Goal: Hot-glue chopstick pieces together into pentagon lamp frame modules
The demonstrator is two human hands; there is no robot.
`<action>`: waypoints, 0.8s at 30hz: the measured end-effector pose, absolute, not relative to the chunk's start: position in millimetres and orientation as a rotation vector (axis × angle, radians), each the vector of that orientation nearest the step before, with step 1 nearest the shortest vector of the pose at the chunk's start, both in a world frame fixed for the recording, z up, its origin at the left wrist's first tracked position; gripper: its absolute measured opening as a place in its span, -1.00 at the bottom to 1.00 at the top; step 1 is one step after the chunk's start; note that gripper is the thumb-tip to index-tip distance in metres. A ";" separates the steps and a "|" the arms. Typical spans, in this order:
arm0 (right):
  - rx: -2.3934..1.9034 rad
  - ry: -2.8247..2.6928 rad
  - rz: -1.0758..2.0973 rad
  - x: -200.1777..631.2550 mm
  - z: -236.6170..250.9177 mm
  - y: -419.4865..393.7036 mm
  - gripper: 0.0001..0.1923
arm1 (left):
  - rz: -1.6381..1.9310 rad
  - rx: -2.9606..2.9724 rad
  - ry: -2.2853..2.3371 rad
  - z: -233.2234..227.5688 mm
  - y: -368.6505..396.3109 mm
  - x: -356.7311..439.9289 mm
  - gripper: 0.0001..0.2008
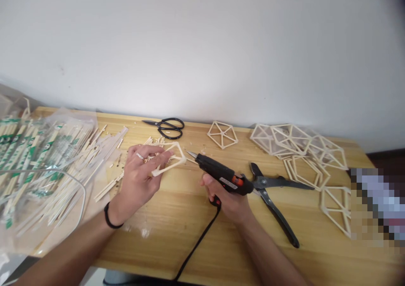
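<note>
My left hand (144,168) is closed on a small frame of wooden sticks (172,165), holding it above the table; part of the frame is hidden behind the fingers. A black hot glue gun (223,174) is gripped in my right hand (229,199), its metal nozzle pointing left, close to a corner of the frame. The gun's black cord runs down to the table's front edge. Behind my left hand lie short cut sticks (155,141). To the right of the glue gun rests a pair of black-handled cutters (274,206), its jaws partly hidden.
Black scissors (167,127) lie near the wall. One spoked stick hexagon (222,134) sits at the back, and several more stick frames (291,138) overlap at the right. Wrapped chopsticks (30,151) and loose sticks (82,176) cover the left side, crossed by a white cable (84,193).
</note>
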State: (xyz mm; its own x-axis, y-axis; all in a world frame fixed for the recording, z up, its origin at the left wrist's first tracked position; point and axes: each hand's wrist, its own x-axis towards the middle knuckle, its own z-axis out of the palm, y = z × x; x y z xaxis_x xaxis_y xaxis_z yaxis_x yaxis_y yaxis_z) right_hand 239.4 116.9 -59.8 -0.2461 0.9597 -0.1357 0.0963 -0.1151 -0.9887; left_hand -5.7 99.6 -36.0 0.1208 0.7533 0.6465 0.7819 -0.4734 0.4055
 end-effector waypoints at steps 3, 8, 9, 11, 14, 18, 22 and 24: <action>-1.143 -1.368 1.548 242.2 -63.0 119.0 -0.54 | -1.266 -2.355 -1.576 -36.4 99.4 -8.3 -0.59; -1.118 -1.397 1.655 242.2 -61.4 122.7 -0.53 | -1.255 -2.355 -1.525 -39.1 100.3 -10.3 -0.59; -1.128 -1.398 1.659 241.8 -60.9 123.5 -0.52 | -1.252 -2.351 -1.521 -39.5 100.5 -10.2 -0.59; -1.142 -1.371 1.652 240.6 -60.4 124.9 -0.51 | -1.247 -2.341 -1.513 -39.8 101.0 -9.5 -0.62; -1.173 -1.289 1.622 238.1 -60.6 126.5 -0.48 | -1.251 -2.330 -1.478 -40.6 102.2 -8.4 -0.65; -1.219 -1.142 1.549 232.9 -61.9 128.5 -0.44 | -1.225 -2.355 -1.433 -43.1 105.2 -6.6 -0.67; -1.193 -1.106 1.491 228.1 -65.5 133.6 -0.54 | -1.096 -2.425 -1.413 -43.0 105.1 -1.0 -0.59; -1.091 -1.082 1.515 226.0 -67.5 137.6 -0.59 | -1.046 -2.460 -1.329 -41.2 102.2 3.3 -0.53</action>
State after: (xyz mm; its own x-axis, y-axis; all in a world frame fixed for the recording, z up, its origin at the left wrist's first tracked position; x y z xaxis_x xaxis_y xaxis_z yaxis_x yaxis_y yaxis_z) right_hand 226.0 137.6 -67.5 -0.1570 0.9785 -0.1338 -0.1906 -0.1629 -0.9680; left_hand 3.3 102.2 -41.2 0.3620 0.6745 0.6435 0.7837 -0.5940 0.1817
